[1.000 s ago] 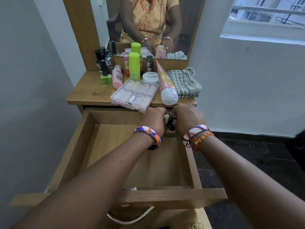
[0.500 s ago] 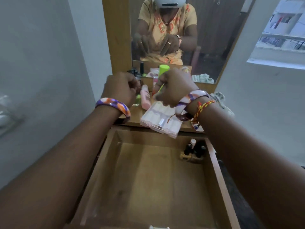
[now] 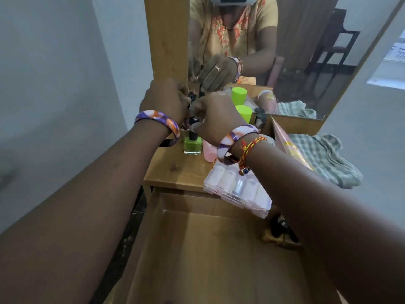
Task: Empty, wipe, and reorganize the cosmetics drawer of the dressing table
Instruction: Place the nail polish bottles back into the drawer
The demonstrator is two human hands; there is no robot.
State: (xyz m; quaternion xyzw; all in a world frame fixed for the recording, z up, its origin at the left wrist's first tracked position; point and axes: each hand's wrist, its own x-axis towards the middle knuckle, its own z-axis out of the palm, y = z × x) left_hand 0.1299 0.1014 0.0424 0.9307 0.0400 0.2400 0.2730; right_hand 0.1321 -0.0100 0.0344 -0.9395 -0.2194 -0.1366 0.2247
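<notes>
up close, both hands meet at the back left of the dressing table top, against the mirror. left hand fingers curled round a small dark-capped bottle. right hand fingers curled down among the dark bottles; what it holds, cannot tell. just below them stands a green nail polish bottle, a pink bottle beside it. clear compartment box overhangs the table's front edge. checked cloth lies to the right. drawer pulled open below, dark bottles in its far right corner.
</notes>
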